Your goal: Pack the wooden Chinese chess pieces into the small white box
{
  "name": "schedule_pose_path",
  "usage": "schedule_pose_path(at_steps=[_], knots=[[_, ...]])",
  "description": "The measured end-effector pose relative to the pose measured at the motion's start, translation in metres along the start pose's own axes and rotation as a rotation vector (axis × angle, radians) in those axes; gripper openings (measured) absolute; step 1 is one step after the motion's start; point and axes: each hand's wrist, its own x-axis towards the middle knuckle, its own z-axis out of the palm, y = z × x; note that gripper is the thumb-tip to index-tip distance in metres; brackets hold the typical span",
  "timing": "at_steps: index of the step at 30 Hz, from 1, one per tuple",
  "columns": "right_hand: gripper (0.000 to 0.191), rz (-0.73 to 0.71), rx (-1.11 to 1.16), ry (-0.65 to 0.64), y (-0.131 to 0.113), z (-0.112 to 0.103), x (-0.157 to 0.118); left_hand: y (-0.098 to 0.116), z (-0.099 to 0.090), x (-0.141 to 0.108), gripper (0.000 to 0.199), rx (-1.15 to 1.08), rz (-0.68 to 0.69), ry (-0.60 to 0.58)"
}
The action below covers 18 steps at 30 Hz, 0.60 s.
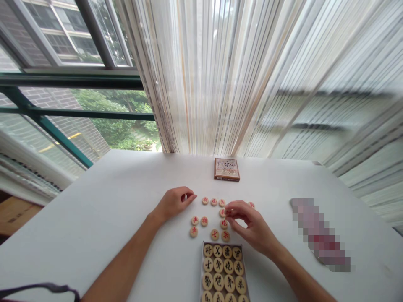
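Round wooden pieces with red characters lie on the white table, among them one at the top left of the group (205,201) and one at the lower left (193,231). My right hand (248,222) is at the right of the group, thumb and forefinger curled around a red-marked piece (228,212). Left of the top row, my left hand (178,201) rests near the table, its fingers bent and close together; nothing shows in them. Nearer to me, an open box (201,268) holds rows of black-marked pieces (218,265).
A flat square box lid (227,169) lies toward the back of the white table (126,176). A pixelated object (321,235) is on the right. Striped curtains (201,84) and a window stand behind the table. A dark strap (47,286) shows at the lower left.
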Motion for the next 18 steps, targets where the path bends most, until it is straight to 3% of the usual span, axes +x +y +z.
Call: schedule_pose_path(at_steps=[5,18], knots=[[0.012,0.012,-0.015,-0.028,-0.0007,-0.0006,-0.0003,-0.0102,0.0051,0.0027,0.032,-0.017,-0.048,0.026],[0.008,0.078,-0.058,0.023,0.0021,-0.0024,-0.0001,-0.009,0.0081,0.0016,0.03,-0.03,-0.069,0.046]])
